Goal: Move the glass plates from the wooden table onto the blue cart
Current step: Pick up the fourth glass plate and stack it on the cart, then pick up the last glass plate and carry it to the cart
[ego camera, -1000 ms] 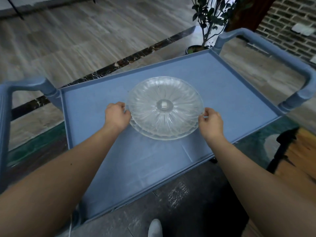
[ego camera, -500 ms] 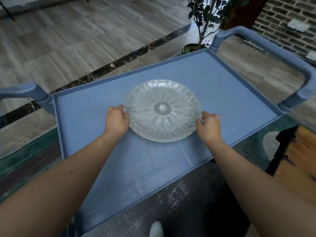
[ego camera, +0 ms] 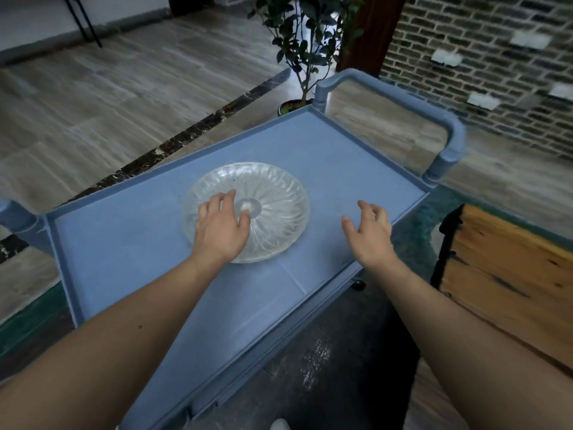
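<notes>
A clear ribbed glass plate lies flat on the top shelf of the blue cart, left of the shelf's middle. It looks like a stack of two, though I cannot be sure. My left hand hovers over the plate's near left part, fingers spread, holding nothing. My right hand is off the plate, to its right above the cart's near edge, fingers loosely spread and empty. A corner of the wooden table shows at the right.
The cart has raised handles at the right end and the left end. A potted plant stands behind the cart. A brick wall runs along the far right. Dark floor lies beneath me.
Both hands have let go of the plate's rim. The plate now rests on the cart. My right hand has drawn away to the right, and my left hand has moved over the plate.
</notes>
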`<action>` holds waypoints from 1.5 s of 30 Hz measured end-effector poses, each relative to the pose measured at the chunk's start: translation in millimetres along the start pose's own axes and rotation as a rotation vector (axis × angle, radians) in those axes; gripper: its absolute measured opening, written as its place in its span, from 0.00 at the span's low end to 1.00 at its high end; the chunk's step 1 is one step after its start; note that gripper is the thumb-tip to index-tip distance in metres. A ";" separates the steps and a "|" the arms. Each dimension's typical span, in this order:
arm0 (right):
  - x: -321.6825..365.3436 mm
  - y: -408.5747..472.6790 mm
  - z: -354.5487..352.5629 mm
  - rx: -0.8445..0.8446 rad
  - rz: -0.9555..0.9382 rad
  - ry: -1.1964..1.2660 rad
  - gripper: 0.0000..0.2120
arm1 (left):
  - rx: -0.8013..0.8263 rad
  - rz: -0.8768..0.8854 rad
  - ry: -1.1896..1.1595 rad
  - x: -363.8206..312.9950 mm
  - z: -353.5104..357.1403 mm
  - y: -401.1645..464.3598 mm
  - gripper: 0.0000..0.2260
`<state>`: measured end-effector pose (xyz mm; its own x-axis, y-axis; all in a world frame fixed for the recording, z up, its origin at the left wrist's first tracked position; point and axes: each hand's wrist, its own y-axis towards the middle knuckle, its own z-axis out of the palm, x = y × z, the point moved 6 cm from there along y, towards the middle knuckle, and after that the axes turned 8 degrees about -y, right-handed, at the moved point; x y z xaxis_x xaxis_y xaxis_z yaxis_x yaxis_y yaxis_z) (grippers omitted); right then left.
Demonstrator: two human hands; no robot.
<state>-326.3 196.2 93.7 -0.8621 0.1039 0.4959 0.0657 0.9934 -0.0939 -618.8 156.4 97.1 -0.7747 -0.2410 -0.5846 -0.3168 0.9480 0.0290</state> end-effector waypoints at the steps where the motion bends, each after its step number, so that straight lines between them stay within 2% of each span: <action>1: -11.7 -6.4 -13.2 -0.015 0.021 -0.017 0.27 | 0.030 0.049 0.008 -17.4 7.8 -1.2 0.25; 4: -33.2 -16.8 -35.7 -0.034 0.042 -0.065 0.28 | 0.091 0.128 0.015 -48.1 24.6 -5.3 0.26; 11: -141.6 -66.2 -113.7 -0.136 0.206 -0.075 0.30 | 0.260 0.361 0.036 -162.7 94.1 -43.1 0.28; 18: -234.4 -132.4 -176.1 -0.216 0.322 -0.076 0.29 | 0.390 0.510 0.076 -261.8 153.9 -102.6 0.29; 25: -357.4 -236.2 -239.3 -0.332 0.501 -0.056 0.29 | 0.489 0.648 0.097 -377.7 216.5 -208.8 0.30; 35: -556.8 -427.1 -324.8 -0.494 0.751 -0.008 0.28 | 0.634 0.934 0.126 -542.5 323.8 -442.2 0.30; 45: -682.1 -592.0 -366.9 -0.602 0.964 0.057 0.28 | 0.765 1.132 0.139 -652.1 409.1 -630.4 0.32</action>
<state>407.2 -445.1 127.8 -0.2990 0.8239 0.4815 0.9327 0.3589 -0.0349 309.9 -199.1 128.2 -0.4684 0.7578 -0.4543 0.8617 0.5055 -0.0452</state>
